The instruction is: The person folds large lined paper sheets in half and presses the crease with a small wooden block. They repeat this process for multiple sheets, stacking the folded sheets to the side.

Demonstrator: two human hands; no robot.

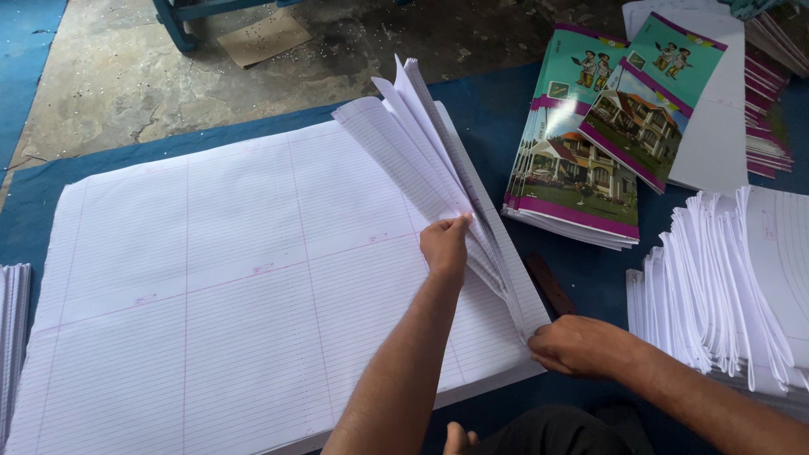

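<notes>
A large stack of white ruled sheets lies flat on a blue mat. Along its right edge several sheets are lifted and fanned upward. My left hand presses its fingertips into the fanned sheets near the middle of that edge, parting them. At the stack's near right corner my right hand pinches the lifted sheets' edge. A dark flat strip lies on the mat just beside the right hand.
Colourful printed covers with a house picture are piled to the right, more covers behind. Folded white sheet bundles stand at the far right. Another paper stack shows at the left edge. Bare concrete floor lies beyond.
</notes>
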